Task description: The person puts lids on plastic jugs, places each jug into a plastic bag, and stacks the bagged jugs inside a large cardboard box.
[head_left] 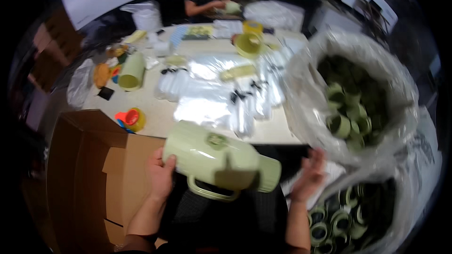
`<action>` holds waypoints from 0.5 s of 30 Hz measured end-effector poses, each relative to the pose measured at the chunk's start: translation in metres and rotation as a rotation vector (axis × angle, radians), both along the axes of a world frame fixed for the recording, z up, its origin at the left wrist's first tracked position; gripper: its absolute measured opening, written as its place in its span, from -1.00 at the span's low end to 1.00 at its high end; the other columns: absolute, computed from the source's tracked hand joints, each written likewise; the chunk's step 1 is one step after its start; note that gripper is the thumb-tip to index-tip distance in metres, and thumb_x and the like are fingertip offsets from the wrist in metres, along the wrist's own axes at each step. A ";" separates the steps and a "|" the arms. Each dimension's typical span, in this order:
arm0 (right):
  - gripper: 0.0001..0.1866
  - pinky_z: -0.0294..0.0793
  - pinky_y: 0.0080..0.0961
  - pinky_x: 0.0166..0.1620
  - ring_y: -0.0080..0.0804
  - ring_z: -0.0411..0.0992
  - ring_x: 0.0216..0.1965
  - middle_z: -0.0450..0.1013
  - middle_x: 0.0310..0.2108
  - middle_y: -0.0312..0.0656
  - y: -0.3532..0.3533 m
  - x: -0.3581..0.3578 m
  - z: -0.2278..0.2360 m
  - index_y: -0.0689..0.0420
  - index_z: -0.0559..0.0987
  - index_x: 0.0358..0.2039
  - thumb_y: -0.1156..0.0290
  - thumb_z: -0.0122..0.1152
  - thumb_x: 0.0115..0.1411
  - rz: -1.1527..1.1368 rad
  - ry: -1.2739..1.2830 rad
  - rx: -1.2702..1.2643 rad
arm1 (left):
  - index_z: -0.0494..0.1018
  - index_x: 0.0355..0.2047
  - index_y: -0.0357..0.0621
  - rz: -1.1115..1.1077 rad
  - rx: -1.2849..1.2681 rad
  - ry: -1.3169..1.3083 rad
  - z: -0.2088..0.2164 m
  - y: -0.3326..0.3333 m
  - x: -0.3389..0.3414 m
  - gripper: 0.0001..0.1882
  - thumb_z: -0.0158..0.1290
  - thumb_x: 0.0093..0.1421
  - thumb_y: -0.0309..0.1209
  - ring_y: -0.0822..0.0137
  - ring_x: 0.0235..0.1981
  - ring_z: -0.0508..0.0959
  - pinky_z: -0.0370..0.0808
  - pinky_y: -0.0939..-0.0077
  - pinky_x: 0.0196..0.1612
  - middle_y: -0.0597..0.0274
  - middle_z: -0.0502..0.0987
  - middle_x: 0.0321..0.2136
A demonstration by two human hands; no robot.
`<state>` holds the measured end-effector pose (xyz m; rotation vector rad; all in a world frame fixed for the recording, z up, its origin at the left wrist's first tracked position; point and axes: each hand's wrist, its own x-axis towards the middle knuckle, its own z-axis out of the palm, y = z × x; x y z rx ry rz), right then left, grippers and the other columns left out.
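- As I watch from afar through the head camera, the left hand (161, 176) grasps the pale green flask (212, 157) around its left end.
- I see the right hand (309, 174) released, its fingers raised; it is near the flask's narrower right end but apart from it.
- The flask lies on its side in the air, over the near edge of the table (273, 131), its handle (212, 194) on the near side and a dark green emblem (216, 140) on its body.
- At near left I have an open cardboard box (143, 171).
- To the right, a large clear bag (303, 89) holds pale green pieces (339, 124); nearer, a second bag (407, 197) holds green rings (341, 223).
- Across the middle of the table I see clear plastic packs (205, 108), with a pale green tube (132, 73) farther left and a yellow container (248, 44) toward the far side.
- Beyond the far edge, a person (200, 2) handles a pale green item (231, 8), too blurred for me to name.
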<state>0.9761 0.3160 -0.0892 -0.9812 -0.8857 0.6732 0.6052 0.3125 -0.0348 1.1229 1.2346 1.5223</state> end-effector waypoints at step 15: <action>-0.65 0.50 -0.39 -0.09 -0.32 0.51 -0.21 0.53 -0.21 -0.09 -0.144 0.158 -0.106 0.28 0.47 0.00 0.47 0.20 0.21 -0.748 -0.507 -0.712 | 0.10 0.35 -0.22 -0.620 0.152 0.530 -0.020 0.010 0.084 -0.09 0.29 0.07 -0.25 -0.03 0.38 0.16 0.13 0.08 0.38 -0.08 0.14 0.38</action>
